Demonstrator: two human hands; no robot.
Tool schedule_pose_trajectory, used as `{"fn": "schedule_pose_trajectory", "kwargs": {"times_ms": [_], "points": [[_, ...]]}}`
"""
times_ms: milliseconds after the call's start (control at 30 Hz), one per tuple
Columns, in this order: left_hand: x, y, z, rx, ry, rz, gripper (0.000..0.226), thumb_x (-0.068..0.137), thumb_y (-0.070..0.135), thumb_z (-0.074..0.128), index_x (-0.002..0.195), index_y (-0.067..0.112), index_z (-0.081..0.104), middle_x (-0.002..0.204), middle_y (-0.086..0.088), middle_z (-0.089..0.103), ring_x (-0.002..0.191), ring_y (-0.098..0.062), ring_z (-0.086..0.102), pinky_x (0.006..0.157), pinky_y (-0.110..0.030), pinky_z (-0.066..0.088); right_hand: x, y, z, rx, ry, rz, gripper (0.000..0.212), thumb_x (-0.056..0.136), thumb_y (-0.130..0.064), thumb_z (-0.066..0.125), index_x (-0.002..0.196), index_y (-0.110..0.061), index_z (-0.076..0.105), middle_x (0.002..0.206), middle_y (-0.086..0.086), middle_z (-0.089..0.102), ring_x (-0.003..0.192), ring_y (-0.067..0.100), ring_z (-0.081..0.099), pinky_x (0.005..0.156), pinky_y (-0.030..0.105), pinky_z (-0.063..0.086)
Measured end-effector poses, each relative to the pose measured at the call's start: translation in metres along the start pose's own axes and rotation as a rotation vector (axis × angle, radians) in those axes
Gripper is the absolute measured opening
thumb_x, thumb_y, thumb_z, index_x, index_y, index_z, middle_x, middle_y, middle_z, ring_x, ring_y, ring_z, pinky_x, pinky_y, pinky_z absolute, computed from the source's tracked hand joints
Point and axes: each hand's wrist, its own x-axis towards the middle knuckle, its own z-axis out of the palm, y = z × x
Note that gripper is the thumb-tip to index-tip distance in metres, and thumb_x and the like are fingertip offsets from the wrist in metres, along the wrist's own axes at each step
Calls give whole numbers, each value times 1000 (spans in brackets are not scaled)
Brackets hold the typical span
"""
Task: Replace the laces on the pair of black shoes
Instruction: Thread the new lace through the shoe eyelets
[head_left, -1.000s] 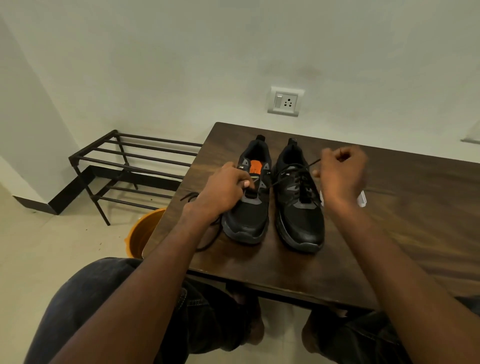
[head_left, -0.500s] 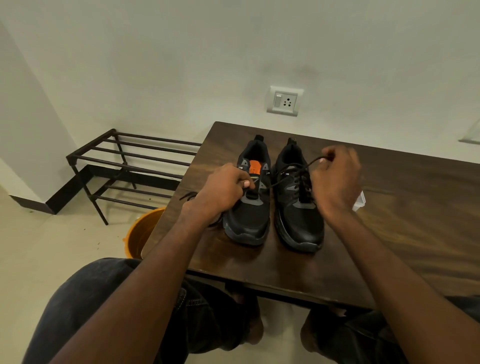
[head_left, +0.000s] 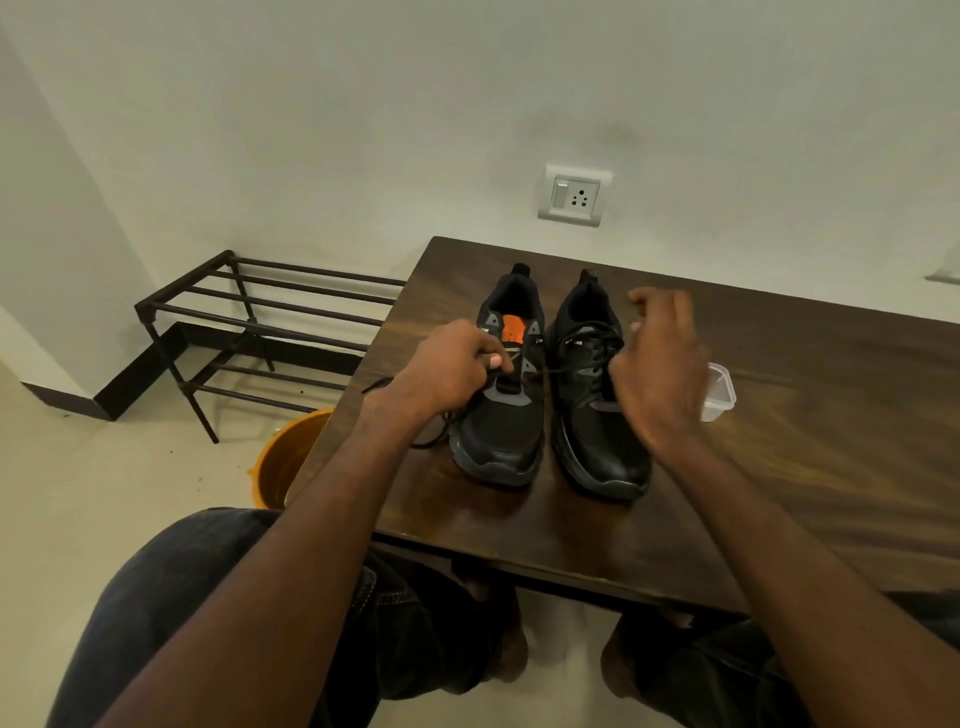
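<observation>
Two black shoes stand side by side on the dark wooden table (head_left: 805, 483), toes toward me. The left shoe (head_left: 498, 436) has an orange tag on its tongue and mostly bare eyelets. The right shoe (head_left: 597, 457) is laced. My left hand (head_left: 447, 374) pinches a black lace (head_left: 566, 368) at the left shoe's eyelets; more of the lace trails out on the table under that wrist. From there the lace runs straight to my right hand (head_left: 660, 374), which is motion-blurred over the right shoe and appears to hold its other end.
A small clear plastic container (head_left: 721, 397) sits just right of my right hand. Beside the table's left edge an orange bucket (head_left: 285, 467) stands on the floor, with a dark metal rack (head_left: 260, 312) behind it. A wall socket (head_left: 574, 196) is above the table.
My right hand has come down and toward the shoes from its raised position, so the stretch of lace is shorter. My left hand has stayed at the left shoe's eyelets.
</observation>
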Motion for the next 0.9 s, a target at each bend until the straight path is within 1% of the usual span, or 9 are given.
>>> {"fn": "schedule_pose_trajectory", "kwargs": {"times_ms": [100,167,267,333,367,500,633,767,900], "points": [[2,-1,2,1,-16,-5,24,104,13,56,106,25,77,107,4,70,101,-12,61,91,-33,52,-16,-21,21,-40,-424,-213,33,102,-21,61,135,-21,59,134,0,57,109,18,63,86,35,56],[2,-2,2,-12,-9,-1,24,104,13,56,106,25,77,104,5,68,98,-10,60,88,-31,52,-21,-23,29,-81,-536,-175,19,101,-25,63,120,-26,67,117,-2,66,102,17,64,86,37,55],[1,-2,0,-27,3,7,26,104,12,54,100,25,76,93,14,59,86,-3,53,76,-21,42,-13,-7,17,13,-252,93,15,97,-16,67,107,-24,75,94,-4,70,81,13,59,74,29,46],[3,-3,0,-23,-3,20,27,104,11,54,100,25,77,93,12,61,82,-3,53,74,-20,40,-1,7,2,-13,-43,226,19,93,-12,68,107,-21,78,101,2,74,84,22,65,72,31,46],[3,-3,1,-20,-6,18,27,104,11,54,100,25,77,92,12,62,80,-3,53,70,-19,39,3,10,-3,-93,-12,183,23,91,-9,69,110,-19,76,111,5,71,91,26,65,74,33,48],[4,-3,2,0,-7,15,24,105,14,54,107,22,77,92,9,65,75,-3,52,64,-18,39,-8,-16,4,-226,-222,-230,48,93,-18,70,140,-17,58,142,5,50,121,26,48,89,34,50],[4,-6,4,7,-16,16,24,104,15,55,109,22,77,106,3,70,87,-7,58,73,-23,44,-18,-29,21,-162,-477,-211,20,101,-29,63,119,-27,73,117,-2,66,116,20,53,87,37,52],[4,-7,4,-10,-11,21,26,104,13,54,103,25,78,110,4,71,100,-10,61,83,-25,44,-2,-3,-3,-243,-201,39,14,93,-18,73,106,-20,75,101,2,68,101,25,60,75,36,51],[2,-4,1,7,-23,25,27,104,10,54,103,24,77,108,3,69,92,-7,59,76,-22,44,-4,-8,-1,-222,-234,-147,31,97,-24,68,127,-19,67,126,1,62,117,23,49,87,37,52]]}}
